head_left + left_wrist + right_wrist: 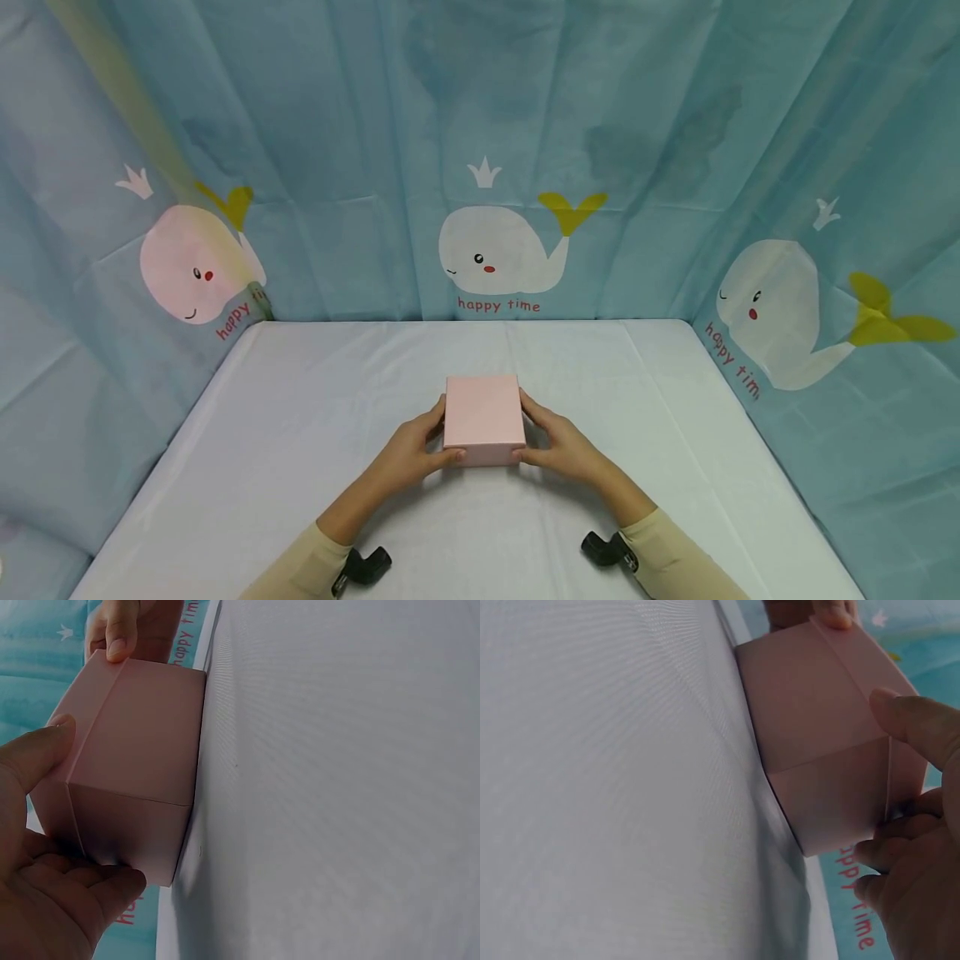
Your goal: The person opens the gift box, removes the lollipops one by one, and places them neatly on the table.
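Observation:
A pink lidded box [484,411] sits on the white-covered table, its lid seam showing as a line near the top in both wrist views. My left hand [409,454] grips its left side, thumb on the near face at the lid's edge and fingers along the side. On the opposite side my right hand [564,447] holds it the same way, its thumb [904,720] lying across the lid's lower edge. In the left wrist view, the box [139,731] has its lower edge right at the cloth. What the box contains is hidden.
A white cloth [337,367] covers the table. Blue-green curtains [337,150] printed with whales hang behind it and along both sides. Black wrist cameras [366,567] are worn at both beige sleeves [678,558].

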`<state>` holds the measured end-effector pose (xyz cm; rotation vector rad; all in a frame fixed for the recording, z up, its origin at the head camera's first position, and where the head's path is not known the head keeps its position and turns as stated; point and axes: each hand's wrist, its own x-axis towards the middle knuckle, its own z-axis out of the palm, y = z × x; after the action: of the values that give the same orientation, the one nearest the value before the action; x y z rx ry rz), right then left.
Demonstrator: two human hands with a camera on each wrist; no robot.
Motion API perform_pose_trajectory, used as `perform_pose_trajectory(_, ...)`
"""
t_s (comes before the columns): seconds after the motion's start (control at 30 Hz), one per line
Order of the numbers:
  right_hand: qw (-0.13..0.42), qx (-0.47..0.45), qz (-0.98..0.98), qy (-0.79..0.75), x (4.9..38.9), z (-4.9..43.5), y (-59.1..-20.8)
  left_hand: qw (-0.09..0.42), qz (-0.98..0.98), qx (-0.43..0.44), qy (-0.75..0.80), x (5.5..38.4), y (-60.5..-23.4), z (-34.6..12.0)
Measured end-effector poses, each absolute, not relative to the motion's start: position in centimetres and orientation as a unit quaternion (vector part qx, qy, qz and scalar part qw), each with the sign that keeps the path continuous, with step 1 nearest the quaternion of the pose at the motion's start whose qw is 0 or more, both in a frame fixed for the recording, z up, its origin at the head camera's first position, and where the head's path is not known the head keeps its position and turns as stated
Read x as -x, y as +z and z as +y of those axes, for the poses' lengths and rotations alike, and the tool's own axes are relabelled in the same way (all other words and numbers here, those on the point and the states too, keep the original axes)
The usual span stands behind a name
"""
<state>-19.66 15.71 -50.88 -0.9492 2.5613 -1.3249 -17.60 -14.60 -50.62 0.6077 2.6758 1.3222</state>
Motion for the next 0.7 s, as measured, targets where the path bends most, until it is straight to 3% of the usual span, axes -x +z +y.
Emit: perform_pose_trajectory(0.7,-0.007,0.294,0.839,-0.457,19.2,16.3,-49.1,-0.024,0.873,-0.264,0.409,17.5,-48.8,-15.3)
